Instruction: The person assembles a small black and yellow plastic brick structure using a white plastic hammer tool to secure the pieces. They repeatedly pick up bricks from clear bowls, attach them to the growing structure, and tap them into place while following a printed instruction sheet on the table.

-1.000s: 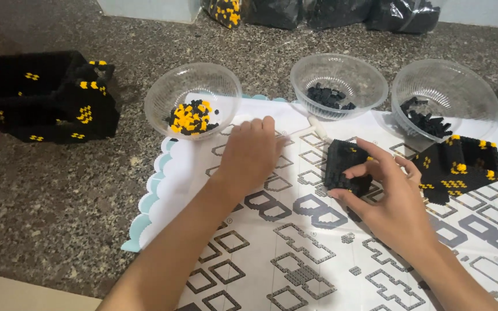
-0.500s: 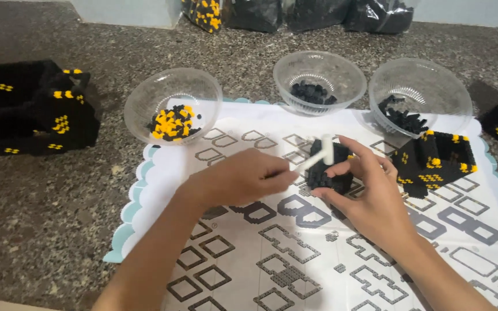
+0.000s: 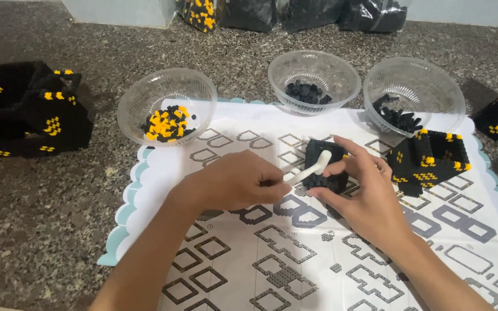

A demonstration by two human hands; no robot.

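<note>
From the head camera, the small black block piece (image 3: 325,167) sits just right of frame centre, pinched from its 4 o'clock side by the right hand (image 3: 370,201), whose thumb and fingers close around its knobbly, studded faces. The left hand (image 3: 234,184) lies at the piece's 9 o'clock, curled shut on a smooth white plastic tool (image 3: 309,170) whose rounded tip touches the piece's top. Both hands work over a white paper sheet (image 3: 318,253) printed with grey outline shapes, laid on a scalloped pale blue mat (image 3: 123,216) upon speckled stone. At 12 o'clock stand three clear ribbed plastic bowls: one with yellow and black bits (image 3: 167,112), two with black bits (image 3: 313,80) (image 3: 413,95). A finished black-and-yellow open box (image 3: 430,158) rests at 3 o'clock, a larger one (image 3: 27,109) at 9 o'clock.
</note>
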